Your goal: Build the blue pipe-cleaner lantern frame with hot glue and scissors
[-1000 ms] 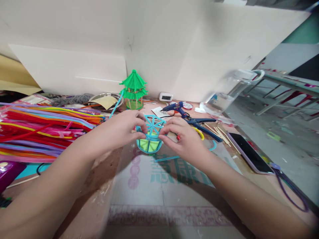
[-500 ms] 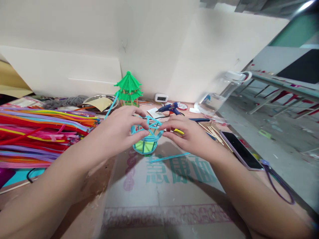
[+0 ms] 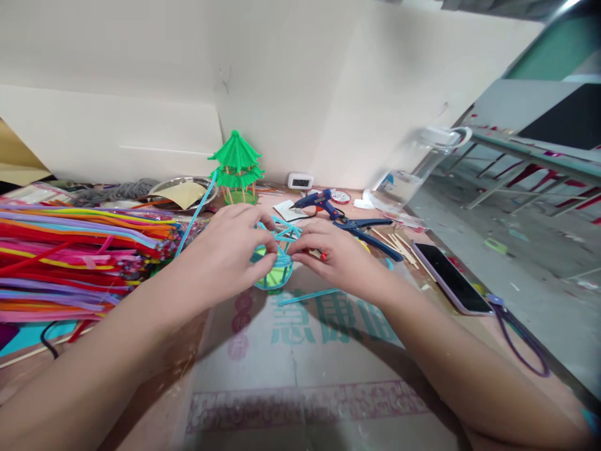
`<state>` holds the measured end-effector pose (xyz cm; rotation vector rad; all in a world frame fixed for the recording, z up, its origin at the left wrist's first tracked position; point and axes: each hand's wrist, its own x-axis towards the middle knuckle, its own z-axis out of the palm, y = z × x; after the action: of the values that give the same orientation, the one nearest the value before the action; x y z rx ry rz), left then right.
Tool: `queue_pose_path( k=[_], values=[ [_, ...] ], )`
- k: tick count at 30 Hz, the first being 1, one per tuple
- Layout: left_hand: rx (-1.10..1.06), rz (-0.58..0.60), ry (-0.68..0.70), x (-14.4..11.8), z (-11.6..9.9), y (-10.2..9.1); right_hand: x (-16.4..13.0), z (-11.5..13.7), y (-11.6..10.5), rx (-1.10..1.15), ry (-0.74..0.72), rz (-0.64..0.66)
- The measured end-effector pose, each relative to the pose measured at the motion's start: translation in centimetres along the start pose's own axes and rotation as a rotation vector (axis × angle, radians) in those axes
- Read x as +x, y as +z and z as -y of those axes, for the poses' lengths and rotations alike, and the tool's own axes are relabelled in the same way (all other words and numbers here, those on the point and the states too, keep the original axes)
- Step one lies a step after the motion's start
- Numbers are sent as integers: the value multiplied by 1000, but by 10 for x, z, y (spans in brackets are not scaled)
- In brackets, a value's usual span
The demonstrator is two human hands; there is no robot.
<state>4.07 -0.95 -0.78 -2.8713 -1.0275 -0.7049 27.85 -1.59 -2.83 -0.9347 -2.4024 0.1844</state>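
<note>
My left hand [image 3: 225,250] and my right hand [image 3: 331,257] both grip a small blue pipe-cleaner frame [image 3: 278,263] with a green base, held just above the cardboard sheet [image 3: 300,357]. The fingers of both hands pinch its spoked blue top from either side. A long blue pipe cleaner [image 3: 195,213] sticks up and to the left from behind my left hand. A loose blue pipe-cleaner piece [image 3: 307,296] lies on the cardboard below my right hand.
A big pile of coloured pipe cleaners [image 3: 70,250] fills the left. A green pagoda model [image 3: 236,168], a metal bowl [image 3: 181,191], a blue glue gun [image 3: 319,202], blue pliers [image 3: 370,232], wooden sticks [image 3: 399,241], a phone [image 3: 451,277] and a clear jug [image 3: 413,175] lie behind and to the right.
Both hands have drawn closer together over the frame, now covering more of its top. The view shifted slightly, so the frame sits a little further left.
</note>
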Motion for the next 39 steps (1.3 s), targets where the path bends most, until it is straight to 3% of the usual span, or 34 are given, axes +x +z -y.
queue_pose_path(
  k=[17, 24, 29, 33, 39],
  values=[
    [-18, 34, 22, -2, 1, -6, 0, 2, 0, -11, -13, 2],
    [-61, -21, -105, -6, 23, -13, -1, 6, -5, 134, 130, -45],
    [-104, 151, -138, -10, 37, -9, -2, 9, -4, 33, -44, -108],
    [-137, 150, -97, -9, 35, -2, -3, 12, 5, -84, -156, -131],
    [-143, 141, -84, -6, 27, 3, -3, 17, 10, -155, -198, -131]
  ],
)
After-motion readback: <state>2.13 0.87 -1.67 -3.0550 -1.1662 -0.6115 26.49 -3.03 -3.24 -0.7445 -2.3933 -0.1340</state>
